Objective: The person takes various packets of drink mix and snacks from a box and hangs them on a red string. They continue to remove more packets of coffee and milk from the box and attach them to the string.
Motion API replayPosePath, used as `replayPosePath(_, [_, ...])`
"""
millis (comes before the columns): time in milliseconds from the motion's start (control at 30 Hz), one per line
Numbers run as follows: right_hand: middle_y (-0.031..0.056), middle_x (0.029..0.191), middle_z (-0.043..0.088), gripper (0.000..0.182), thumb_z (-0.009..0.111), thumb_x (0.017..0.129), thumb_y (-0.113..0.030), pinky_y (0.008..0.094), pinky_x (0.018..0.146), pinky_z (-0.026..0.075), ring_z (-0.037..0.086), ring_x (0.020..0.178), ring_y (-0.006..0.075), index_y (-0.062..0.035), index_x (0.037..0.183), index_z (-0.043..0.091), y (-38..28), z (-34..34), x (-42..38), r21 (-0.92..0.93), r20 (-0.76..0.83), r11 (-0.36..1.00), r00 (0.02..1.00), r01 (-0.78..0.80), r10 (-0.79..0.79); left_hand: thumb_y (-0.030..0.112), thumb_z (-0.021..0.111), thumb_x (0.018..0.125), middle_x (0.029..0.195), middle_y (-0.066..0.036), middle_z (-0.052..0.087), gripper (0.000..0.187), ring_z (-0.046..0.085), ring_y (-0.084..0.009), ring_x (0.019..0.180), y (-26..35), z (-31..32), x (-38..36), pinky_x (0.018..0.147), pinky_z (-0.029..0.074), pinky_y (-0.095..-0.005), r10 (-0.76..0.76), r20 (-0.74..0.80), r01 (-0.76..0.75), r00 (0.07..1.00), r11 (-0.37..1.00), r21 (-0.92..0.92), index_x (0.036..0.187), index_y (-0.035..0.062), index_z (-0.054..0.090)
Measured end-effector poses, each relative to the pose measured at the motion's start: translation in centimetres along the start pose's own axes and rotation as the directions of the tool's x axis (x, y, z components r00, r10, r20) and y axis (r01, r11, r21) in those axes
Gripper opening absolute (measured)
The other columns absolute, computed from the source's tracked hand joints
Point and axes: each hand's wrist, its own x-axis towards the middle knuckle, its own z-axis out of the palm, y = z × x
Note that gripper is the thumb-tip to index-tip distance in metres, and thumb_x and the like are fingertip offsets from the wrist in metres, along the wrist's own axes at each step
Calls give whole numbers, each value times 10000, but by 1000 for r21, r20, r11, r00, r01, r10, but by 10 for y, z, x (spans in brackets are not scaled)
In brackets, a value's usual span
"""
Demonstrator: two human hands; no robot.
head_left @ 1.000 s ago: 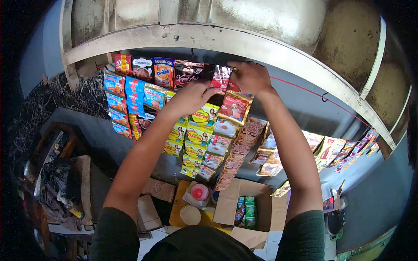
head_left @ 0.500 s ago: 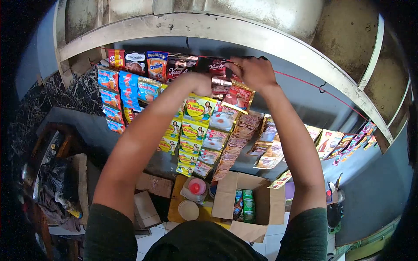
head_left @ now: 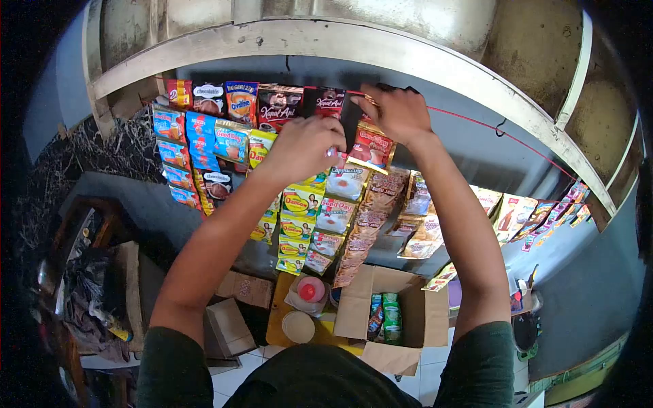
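Note:
My left hand (head_left: 309, 146) is closed, its fingertips pinching the top of a strip of Good Day cappuccino sachets (head_left: 347, 182). Right beside it hangs a strip of yellow Dancow sachets (head_left: 301, 200), partly covered by my wrist. Up at the red string (head_left: 476, 121), my right hand (head_left: 398, 112) is closed round the line, a gold-edged bit of packet by its fingertips. Just below that hand hangs a red Good Day sachet (head_left: 374, 146), above a strip of brown sachets (head_left: 373, 217). Black Kapal Api packets (head_left: 280, 105) hang left of my hands.
More sachet strips (head_left: 170, 146) line the wall at left, and others (head_left: 513, 217) hang at right. An open cardboard box (head_left: 354, 299) with green and blue packs stands below, beside a pink container (head_left: 311, 289). A pale beam (head_left: 306, 37) runs overhead, a hook (head_left: 501, 128) beneath it.
My left hand has moved down slightly from the dark packets, uncovering the Kapal Api labels. The dark shiny packet by its fingers is out of sight. My right hand stays at the string.

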Motion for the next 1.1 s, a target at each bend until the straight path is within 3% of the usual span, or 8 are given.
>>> replayPosePath(100, [132, 819, 686, 411, 486, 912, -539, 464, 674, 511, 656, 767, 358, -195, 1100, 608, 2, -1, -2, 45, -23, 999, 1000, -9, 10, 249, 686, 769, 1040, -37, 624, 181, 614, -259, 961, -15, 6, 8, 779, 506, -422, 53, -99, -47, 994, 997, 65, 906, 132, 670])
replayPosePath(167, [114, 944, 683, 373, 509, 917, -479, 478, 664, 514, 658, 748, 359, -190, 1149, 552, 6, 5, -5, 220, -265, 967, 962, 126, -65, 264, 678, 780, 967, -64, 654, 187, 642, -302, 861, -19, 13, 9, 718, 518, -430, -50, -178, 76, 983, 987, 138, 919, 139, 674])
replayPosePath(333, [112, 1021, 669, 329, 528, 907, -372, 468, 813, 473, 651, 826, 361, -177, 1171, 528, 17, 4, -13, 233, -229, 957, 966, 171, -116, 279, 663, 816, 751, -88, 665, 201, 653, -323, 700, -27, 16, 6, 648, 520, -433, -111, -37, 114, 993, 992, 63, 955, 136, 680])
replayPosePath(433, [129, 992, 676, 317, 530, 879, -331, 460, 893, 416, 652, 849, 339, -167, 1149, 554, 26, 0, -23, 119, -328, 973, 933, 200, -151, 288, 652, 831, 827, -84, 671, 204, 653, -308, 732, -13, -7, 11, 653, 522, -408, -116, -220, 135, 969, 988, 75, 949, 123, 676])
replayPosePath(500, [81, 936, 696, 257, 560, 870, -304, 407, 884, 376, 650, 852, 276, -172, 1090, 574, 31, -12, -29, 105, -120, 993, 992, 48, -35, 297, 640, 842, 924, -77, 667, 207, 653, -296, 769, -17, -17, 16, 650, 526, -382, 17, -419, 41, 908, 991, 127, 955, 126, 666])
replayPosePath(667, [47, 795, 705, 212, 580, 878, -330, 433, 872, 401, 661, 782, 271, -232, 1064, 613, 33, -9, -29, 80, -97, 996, 995, -26, 34, 230, 613, 866, 1162, -109, 613, 350, 559, -328, 1101, -35, -12, 20, 966, 420, -445, -27, -342, 97, 939, 977, 189, 1198, 128, 574])
replayPosePath(900, [23, 975, 699, 174, 583, 883, -315, 425, 893, 399, 666, 834, 217, -208, 1013, 626, 22, 12, -18, -87, -338, 996, 940, 9, -38, 74, 604, 808, 1195, -101, 587, 410, 565, -305, 1099, -34, 4, 17, 1026, 420, -426, -37, -388, 130, 921, 968, 214, 1215, 97, 557])
replayPosePath(1100, [17, 999, 693, 305, 598, 877, -339, 451, 938, 363, 655, 906, 198, -238, 1164, 627, 18, 22, -13, -212, -282, 977, 957, 6, -67, 25, 589, 781, 1286, -104, 539, 521, 531, -329, 1175, -41, 10, 11, 996, 457, -410, -60, -353, 137, 934, 970, 199, 1290, 116, 521])
